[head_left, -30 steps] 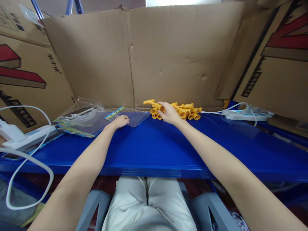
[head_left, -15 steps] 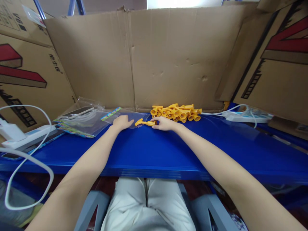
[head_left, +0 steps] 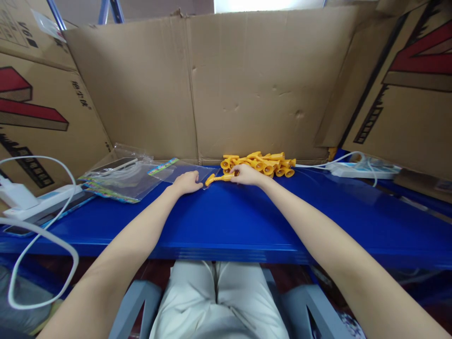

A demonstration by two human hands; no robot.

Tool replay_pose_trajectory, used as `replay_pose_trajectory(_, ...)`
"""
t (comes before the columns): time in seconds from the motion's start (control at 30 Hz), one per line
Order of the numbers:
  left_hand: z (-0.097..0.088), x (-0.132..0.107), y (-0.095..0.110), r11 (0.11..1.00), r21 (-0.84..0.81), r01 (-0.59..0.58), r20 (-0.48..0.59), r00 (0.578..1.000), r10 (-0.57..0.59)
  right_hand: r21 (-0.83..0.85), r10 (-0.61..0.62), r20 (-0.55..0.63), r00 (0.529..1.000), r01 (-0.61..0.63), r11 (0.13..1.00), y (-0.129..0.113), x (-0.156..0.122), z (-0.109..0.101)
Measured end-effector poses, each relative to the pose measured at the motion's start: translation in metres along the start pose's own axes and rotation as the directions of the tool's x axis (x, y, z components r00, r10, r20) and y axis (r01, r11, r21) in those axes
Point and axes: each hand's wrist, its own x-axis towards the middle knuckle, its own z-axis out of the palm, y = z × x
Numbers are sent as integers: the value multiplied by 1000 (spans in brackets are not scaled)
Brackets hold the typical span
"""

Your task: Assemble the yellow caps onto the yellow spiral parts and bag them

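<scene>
My right hand is closed around the flared end of a yellow horn-shaped plastic piece. The piece points left, its curved tip beside the fingers of my left hand. Under my left hand lies a clear plastic bag with a colourful header strip; thumb and fingers are pinched together at its right edge. Just behind my right hand is a heap of similar yellow pieces, their round cup ends facing me.
More clear bags lie at left on the blue table, near a white power strip and cable. Another power strip sits at right. A cardboard wall closes off the back, with printed boxes on both sides.
My left hand has moved right, and its fingers have closed at the bag's edge. My right hand has shifted slightly right and back with the yellow piece.
</scene>
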Motion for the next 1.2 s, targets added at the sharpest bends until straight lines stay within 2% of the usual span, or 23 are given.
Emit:
replay_pose_trajectory(0.13, -3, -2, 3, 997, 50, -50, -23, 998, 52, 56, -11, -9, 1000, 12, 998, 4, 2, 3)
replay_pose_trajectory(0.27, -11, -10, 15, 993, 63, -103, -129, 985, 111, 71, -100, -99, 990, 107, 992, 0, 2, 9)
replay_pose_trajectory(0.4, -16, -18, 32, 973, 72, -220, -235, 944, 231, 127, -177, -156, 972, 198, 972, -9, 2, 18)
replay_pose_trajectory(0.47, -15, -20, 38, 958, 70, -276, -251, 925, 285, 125, -205, -175, 963, 229, 965, -14, 2, 23)
replay_pose_trajectory(0.57, -10, -20, 38, 941, 38, -338, -243, 910, 336, 92, -220, -173, 960, 238, 967, -18, 2, 33)
replay_pose_trajectory(0.7, -6, -12, 28, 916, -108, -385, -242, 904, 352, 79, -218, -108, 970, 227, 971, -18, 2, 42)
replay_pose_trajectory(0.77, -8, -7, 20, 934, -176, -312, -254, 931, 264, 84, -206, -74, 976, 212, 974, -18, 1, 44)
replay_pose_trajectory(0.83, -11, -4, 10, 980, -185, -73, -268, 963, 21, 88, -192, -61, 979, 197, 976, -19, 1, 44)
replay_pose_trajectory(0.87, -13, -3, 3, 984, -166, 72, -278, 953, -116, 89, -186, -59, 981, 190, 978, -20, 0, 44)
replay_pose_trajectory(0.9, -14, -3, -5, 966, -144, 215, -294, 923, -249, 88, -180, -59, 982, 185, 979, -20, 0, 44)
replay_pose_trajectory(0.97, -15, -3, -23, 895, -125, 428, -300, 844, -445, 82, -182, -61, 981, 187, 979, -20, 0, 44)
replay_pose_trajectory(1.1, -12, -2, -59, 752, -162, 639, -137, 740, -658, 64, -237, -117, 965, 245, 967, -20, 1, 47)
replay_pose_trajectory(1.17, -10, 0, -71, 734, -212, 646, -100, 733, -673, 51, -274, -154, 949, 284, 957, -21, 2, 47)
replay_pose_trajectory(1.2, -10, 1, -75, 754, -246, 608, -119, 754, -647, 49, -289, -171, 942, 301, 952, -22, 2, 47)
